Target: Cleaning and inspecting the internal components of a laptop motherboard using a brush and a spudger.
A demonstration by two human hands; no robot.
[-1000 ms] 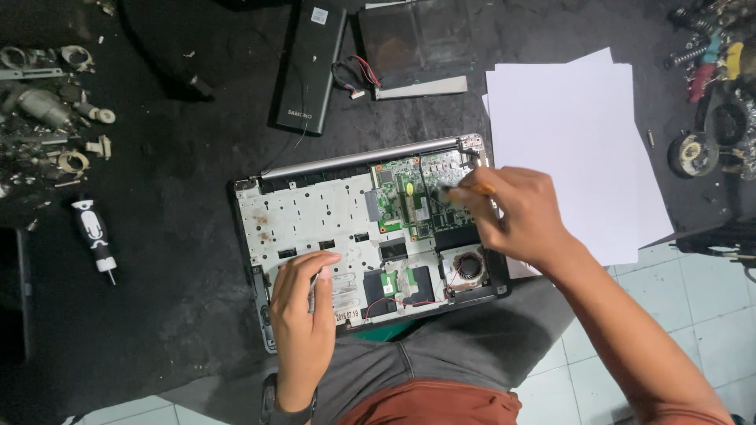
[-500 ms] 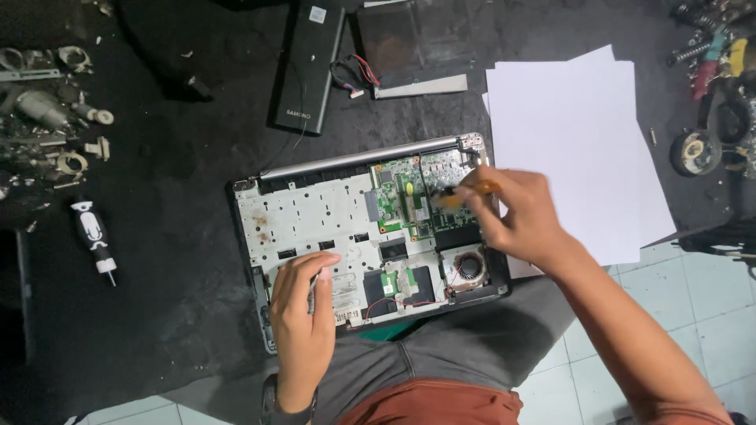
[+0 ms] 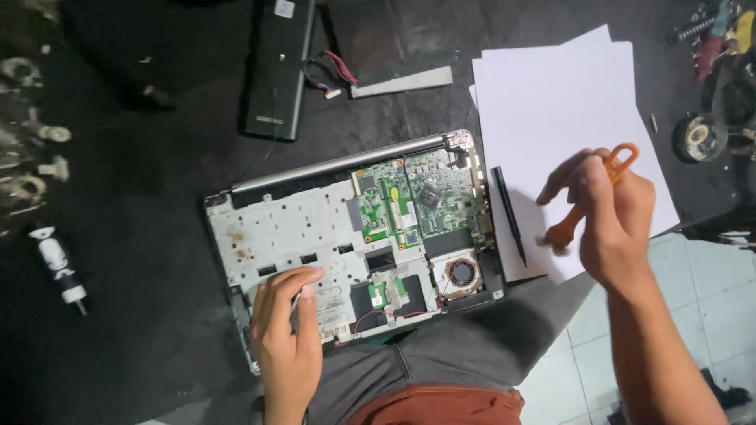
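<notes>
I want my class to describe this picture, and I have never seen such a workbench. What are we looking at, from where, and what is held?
The camera sits on a person's head and looks down at their own two bare hands. On a black mat lies an opened grey laptop base with its green circuit board and small round fan exposed. The left hand rests flat on the base. The right hand holds an orange plastic tool with a ring end above white paper sheets, where a slim black stick tool lies. A long black battery pack lies farther up the mat.
</notes>
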